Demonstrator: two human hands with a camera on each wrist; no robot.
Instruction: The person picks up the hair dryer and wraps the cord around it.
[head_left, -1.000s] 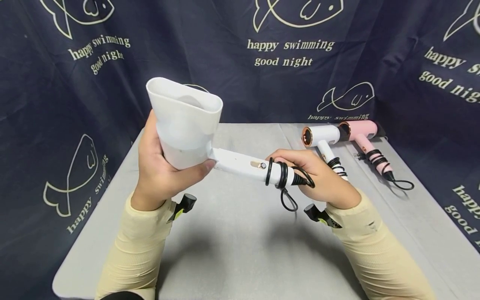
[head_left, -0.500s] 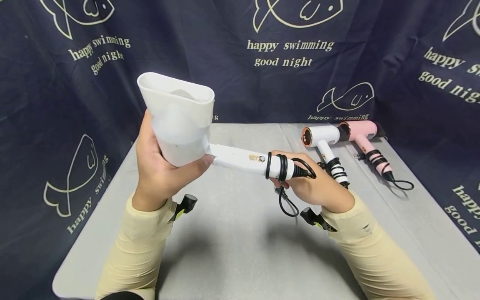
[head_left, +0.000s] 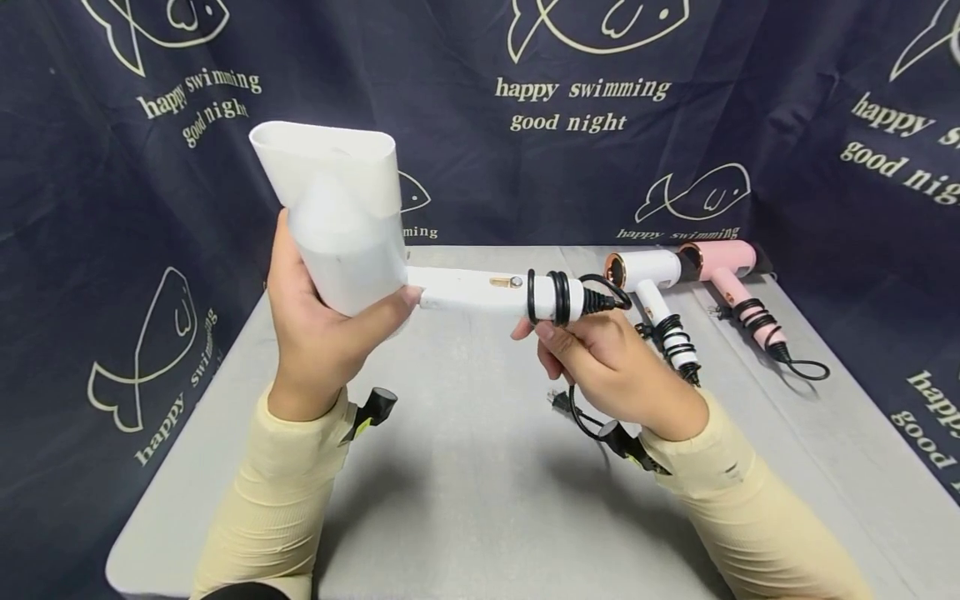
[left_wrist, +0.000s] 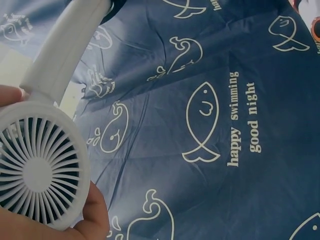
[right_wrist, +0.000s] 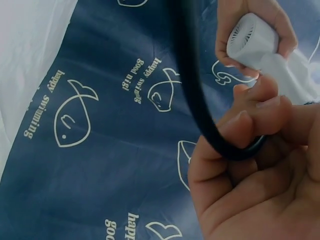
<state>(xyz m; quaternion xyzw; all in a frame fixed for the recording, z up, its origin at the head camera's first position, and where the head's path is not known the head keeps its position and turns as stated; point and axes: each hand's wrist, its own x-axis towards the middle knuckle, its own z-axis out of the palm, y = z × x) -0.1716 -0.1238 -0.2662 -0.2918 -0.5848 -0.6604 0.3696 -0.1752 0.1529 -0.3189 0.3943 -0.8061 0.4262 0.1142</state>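
A white hair dryer (head_left: 347, 267) with a wide flat nozzle (head_left: 330, 167) is held up over the table. My left hand (head_left: 315, 350) grips its barrel, thumb at the joint with the handle. The left wrist view shows its slotted round vent (left_wrist: 37, 172). The handle (head_left: 468, 292) points right, with a black cord (head_left: 561, 297) wound round its end. Just below that end, my right hand (head_left: 600, 358) has its fingers curled round the cord; in the right wrist view the loose cord (right_wrist: 192, 90) runs into these fingers. The plug (head_left: 558, 402) hangs beneath.
On the grey table (head_left: 465, 500), at the back right, lie a smaller white hair dryer (head_left: 651, 271) and a pink hair dryer (head_left: 720, 260), each with a black cord round its handle. A dark blue curtain (head_left: 465, 50) surrounds the table.
The hair dryer has shifted left and up, its handle swinging closer to level. My right hand has slid from behind the handle's end to below it, taking the cord along.
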